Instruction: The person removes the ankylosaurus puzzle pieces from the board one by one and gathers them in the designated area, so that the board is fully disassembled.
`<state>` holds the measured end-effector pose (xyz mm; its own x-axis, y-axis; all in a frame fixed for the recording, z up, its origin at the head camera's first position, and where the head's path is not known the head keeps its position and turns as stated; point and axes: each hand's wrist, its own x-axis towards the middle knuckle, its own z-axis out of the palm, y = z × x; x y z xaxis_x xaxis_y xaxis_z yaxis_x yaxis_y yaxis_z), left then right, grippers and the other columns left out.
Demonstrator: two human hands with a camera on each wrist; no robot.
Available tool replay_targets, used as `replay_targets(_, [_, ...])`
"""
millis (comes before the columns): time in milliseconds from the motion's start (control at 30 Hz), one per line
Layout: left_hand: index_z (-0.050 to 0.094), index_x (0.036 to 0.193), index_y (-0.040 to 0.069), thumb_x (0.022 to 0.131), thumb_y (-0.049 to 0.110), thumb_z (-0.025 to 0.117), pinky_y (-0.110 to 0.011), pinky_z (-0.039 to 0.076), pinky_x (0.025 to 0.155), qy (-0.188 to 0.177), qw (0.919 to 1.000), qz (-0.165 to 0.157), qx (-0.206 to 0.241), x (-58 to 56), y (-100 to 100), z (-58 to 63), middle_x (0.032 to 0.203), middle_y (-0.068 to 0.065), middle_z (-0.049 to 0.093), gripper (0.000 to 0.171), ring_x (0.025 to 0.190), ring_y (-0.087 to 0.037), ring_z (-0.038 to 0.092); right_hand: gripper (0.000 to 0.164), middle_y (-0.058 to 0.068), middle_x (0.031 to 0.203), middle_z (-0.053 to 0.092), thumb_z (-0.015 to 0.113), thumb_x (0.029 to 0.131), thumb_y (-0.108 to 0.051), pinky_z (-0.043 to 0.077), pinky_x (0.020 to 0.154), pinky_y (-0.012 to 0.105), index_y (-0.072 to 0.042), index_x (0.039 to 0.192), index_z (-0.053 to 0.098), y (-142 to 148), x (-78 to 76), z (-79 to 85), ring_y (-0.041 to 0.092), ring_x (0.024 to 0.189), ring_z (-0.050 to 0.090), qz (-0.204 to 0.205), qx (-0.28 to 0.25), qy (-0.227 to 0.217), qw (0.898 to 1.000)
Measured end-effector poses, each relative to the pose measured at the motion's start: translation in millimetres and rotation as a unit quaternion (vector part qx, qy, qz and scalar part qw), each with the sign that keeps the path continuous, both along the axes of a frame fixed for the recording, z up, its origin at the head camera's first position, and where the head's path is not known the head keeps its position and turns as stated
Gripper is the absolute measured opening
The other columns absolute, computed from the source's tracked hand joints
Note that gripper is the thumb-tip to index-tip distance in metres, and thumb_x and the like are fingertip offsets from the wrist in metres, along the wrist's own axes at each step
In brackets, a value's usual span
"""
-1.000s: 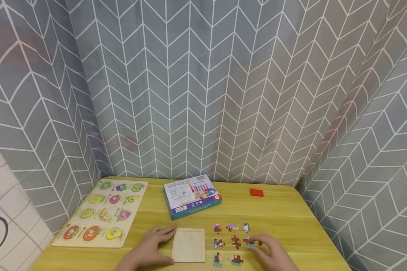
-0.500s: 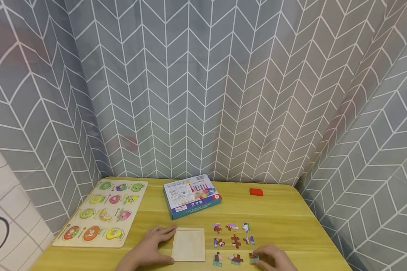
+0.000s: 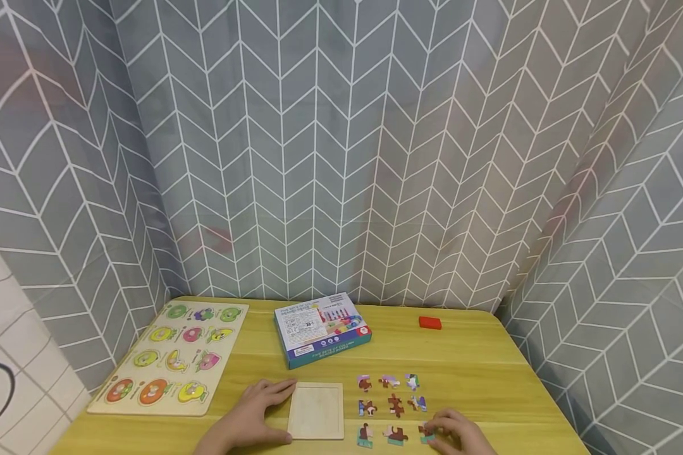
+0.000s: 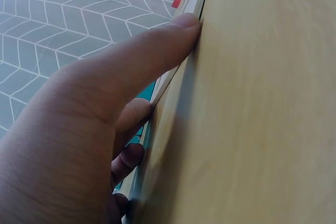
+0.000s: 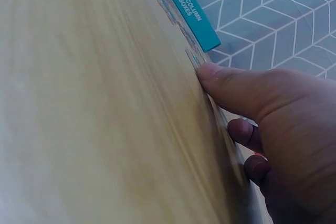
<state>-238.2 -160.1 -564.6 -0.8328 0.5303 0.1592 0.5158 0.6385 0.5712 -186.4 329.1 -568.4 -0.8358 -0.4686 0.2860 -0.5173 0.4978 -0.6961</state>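
Several jigsaw puzzle pieces lie in three rows on the yellow wood-grain table, among them a brown middle piece (image 3: pixel 396 405). At the right end of the nearest row, my right hand (image 3: pixel 460 433) holds a brown and teal puzzle piece (image 3: pixel 425 433) by its right side, down on the table. In the right wrist view, the thumb (image 5: pixel 226 80) presses at the piece's edge. Left of the rows lies a square wooden puzzle tray (image 3: pixel 317 412) with a raised rim and a bare inside. My left hand (image 3: pixel 255 414) rests spread along the tray's left edge, thumb and forefinger touching its corners.
A fruit peg-puzzle board (image 3: pixel 171 360) covers the table's left side. Behind the tray lies a blue and white cardboard box (image 3: pixel 322 330). A small red block (image 3: pixel 430 323) sits at the back right. Grey patterned curtains (image 3: pixel 341 158) hang behind the table.
My right hand has brought the brown and teal puzzle piece from beside the middle row to the right end of the nearest row. The left hand and the tray stay put.
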Motion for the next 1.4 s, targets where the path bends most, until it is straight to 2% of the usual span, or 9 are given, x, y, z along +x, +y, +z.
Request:
replay_targets(167, [0.056, 0.156, 0.021, 0.079, 0.065, 0.085, -0.039, 0.039, 0.097, 0.0, 1.0, 0.0, -0.003, -1.4, -0.1, 0.3, 0.16, 0.005, 0.054, 0.093, 0.111, -0.006, 0.042, 0.016, -0.011, 0.108, 0.066, 0.074, 0.099, -0.01, 0.045, 0.067, 0.023, -0.008, 0.114, 0.077, -0.5, -2.1, -4.1, -0.005, 0.087, 0.048, -0.002, 0.002, 0.023, 1.0])
replay_targets(600, [0.056, 0.156, 0.024, 0.078, 0.067, 0.084, -0.04, 0.04, 0.098, -0.01, 0.9999, 0.007, -0.007, -4.6, -0.3, -5.5, 0.16, 0.008, 0.053, 0.093, 0.113, -0.006, 0.042, 0.015, -0.012, 0.106, 0.066, 0.075, 0.098, -0.011, 0.045, 0.069, 0.023, -0.008, 0.113, 0.076, -6.1, -1.1, -4.2, -0.005, 0.087, 0.048, -0.015, 0.004, 0.039, 0.999])
replay_targets(867, [0.055, 0.157, 0.022, 0.08, 0.066, 0.083, -0.041, 0.04, 0.099, 0.006, 0.9999, 0.0, -0.012, -3.3, -3.8, -3.4, 0.161, 0.004, 0.052, 0.094, 0.115, -0.008, 0.044, 0.021, -0.012, 0.108, 0.066, 0.076, 0.098, -0.016, 0.044, 0.071, 0.023, -0.007, 0.117, 0.075, -6.4, -1.9, -1.3, -0.004, 0.088, 0.047, -0.038, 0.01, -0.006, 0.999])
replay_targets(1100, [0.055, 0.157, 0.02, 0.08, 0.068, 0.083, -0.044, 0.04, 0.101, 0.006, 0.9999, -0.002, -0.011, -2.4, -6.4, -0.6, 0.162, 0.003, 0.052, 0.096, 0.117, -0.009, 0.045, 0.029, -0.012, 0.106, 0.064, 0.079, 0.095, -0.017, 0.041, 0.068, 0.024, -0.004, 0.12, 0.073, -7.2, -5.1, -1.1, -0.004, 0.085, 0.045, -0.043, 0.024, 0.015, 0.999])
replay_targets(1300, [0.054, 0.158, 0.022, 0.077, 0.067, 0.085, -0.046, 0.04, 0.104, 0.013, 0.9999, -0.007, -0.001, -3.9, -2.9, -2.4, 0.162, 0.002, 0.052, 0.098, 0.118, -0.01, 0.045, 0.033, -0.014, 0.104, 0.061, 0.08, 0.095, -0.021, 0.04, 0.069, 0.024, -0.002, 0.121, 0.073, -6.1, -1.5, 0.0, -0.003, 0.084, 0.044, -0.066, 0.021, -0.013, 0.997])
replay_targets(1400, [0.051, 0.16, 0.023, 0.077, 0.069, 0.085, -0.052, 0.04, 0.108, 0.005, 1.0, -0.004, 0.002, -3.7, -0.3, -5.9, 0.162, 0.003, 0.052, 0.101, 0.125, -0.016, 0.048, 0.031, -0.015, 0.102, 0.06, 0.081, 0.094, -0.017, 0.039, 0.067, 0.024, -0.001, 0.119, 0.074, -3.1, 0.1, -5.9, -0.004, 0.082, 0.044, -0.067, 0.012, 0.012, 0.998])
